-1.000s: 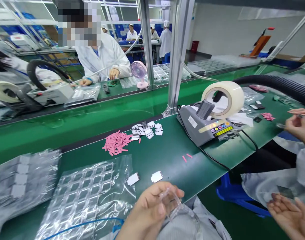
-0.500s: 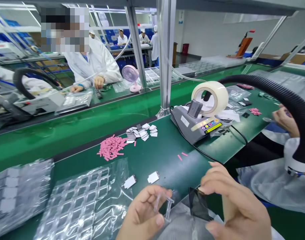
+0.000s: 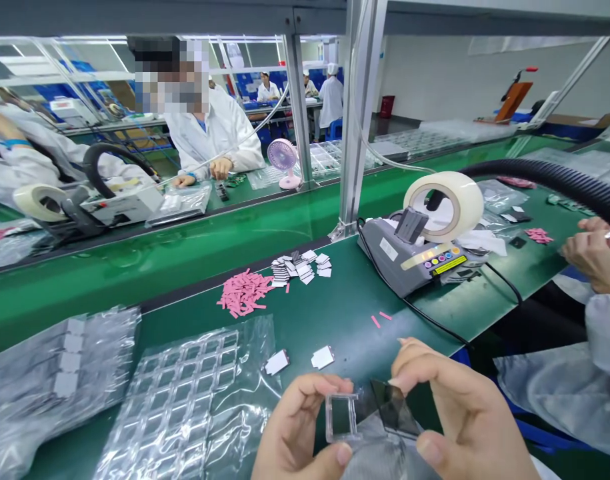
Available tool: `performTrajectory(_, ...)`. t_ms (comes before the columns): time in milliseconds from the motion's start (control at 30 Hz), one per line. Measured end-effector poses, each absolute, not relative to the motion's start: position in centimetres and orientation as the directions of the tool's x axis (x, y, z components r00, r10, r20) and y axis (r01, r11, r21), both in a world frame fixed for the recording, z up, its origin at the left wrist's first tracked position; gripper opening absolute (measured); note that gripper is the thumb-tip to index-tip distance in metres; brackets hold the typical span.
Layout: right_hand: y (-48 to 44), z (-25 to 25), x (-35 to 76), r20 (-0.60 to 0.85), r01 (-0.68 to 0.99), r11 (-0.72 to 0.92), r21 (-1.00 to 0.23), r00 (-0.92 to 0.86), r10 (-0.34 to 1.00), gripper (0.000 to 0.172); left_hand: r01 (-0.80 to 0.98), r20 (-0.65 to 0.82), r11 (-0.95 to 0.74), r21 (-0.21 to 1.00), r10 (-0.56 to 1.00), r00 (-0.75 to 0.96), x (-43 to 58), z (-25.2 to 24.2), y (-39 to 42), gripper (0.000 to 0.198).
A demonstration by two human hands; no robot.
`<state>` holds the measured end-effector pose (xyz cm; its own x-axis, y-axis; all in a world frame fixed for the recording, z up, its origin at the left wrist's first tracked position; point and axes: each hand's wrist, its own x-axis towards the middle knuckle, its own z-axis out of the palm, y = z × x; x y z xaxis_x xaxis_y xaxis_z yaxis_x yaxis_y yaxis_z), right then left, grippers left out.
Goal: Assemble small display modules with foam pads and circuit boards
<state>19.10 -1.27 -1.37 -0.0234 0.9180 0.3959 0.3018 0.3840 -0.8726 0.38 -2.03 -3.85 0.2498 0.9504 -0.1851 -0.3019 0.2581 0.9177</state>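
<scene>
Between thumb and fingers, my left hand (image 3: 297,430) pinches a small clear plastic frame (image 3: 329,419) by its top and bottom edges. My right hand (image 3: 467,403) grips a thin dark smoky panel (image 3: 395,408) by its edges, tilted and close to the right of the frame. Whether the two pieces touch I cannot tell. Beyond my hands, two small white-faced pieces, a left one (image 3: 277,362) and a right one (image 3: 323,357), lie on the green tabletop (image 3: 329,313). Left of my left hand lies a clear compartment tray (image 3: 169,400) on plastic film.
Pink strips (image 3: 245,292) and white-and-black pieces (image 3: 302,265) are heaped at the back edge. A tape dispenser (image 3: 392,257) with a big tape roll (image 3: 472,207) stands right, its cable trailing. Bagged parts (image 3: 65,373) lie left. A co-worker's hands (image 3: 592,253) are at right.
My left hand has turned the clear frame so its opening faces me more squarely. The dark panel is still in my right hand, tilted more and closer to the frame. The view has shifted.
</scene>
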Motion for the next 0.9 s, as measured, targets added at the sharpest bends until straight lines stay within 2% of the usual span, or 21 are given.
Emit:
performTrajectory(133,-1.6,-1.4,18.6,0.407,0.351,0.408,-0.842,-0.081,0.910,0.035,-0.294,-0.066,0.095,0.951,0.992,0.108,0.7,-3.8,-2.4,0.028)
performTrajectory(333,-1.5,-1.6,17.1,0.516,0.548,0.527,-0.649,-0.192,0.835,0.030,-0.245,0.103,-0.111,0.963,0.994,-0.045,1.2,-4.6,-2.6,0.033)
performTrajectory(500,-1.0,-1.8,15.8,0.498,0.576,0.487,-0.656,-0.155,0.853,0.029,-0.163,0.279,-0.318,0.934,0.934,-0.223,2.0,-6.1,-2.4,0.032)
performTrajectory(667,-1.0,-2.0,15.8,0.423,0.591,0.451,-0.669,-0.196,0.885,0.030,-0.165,0.233,-0.316,0.934,0.890,-0.391,2.7,-6.2,-2.4,0.026)
performTrajectory(800,-1.1,-2.1,16.3,0.306,0.604,0.386,-0.698,-0.236,0.922,0.030,-0.195,0.173,-0.250,0.948,0.924,-0.341,2.5,-5.9,-2.4,0.026)
performTrajectory(900,-1.0,-1.8,16.3,0.245,0.616,0.348,-0.707,-0.248,0.937,0.032,-0.201,0.189,-0.268,0.942,0.920,-0.343,2.3,-6.1,-2.3,0.026)
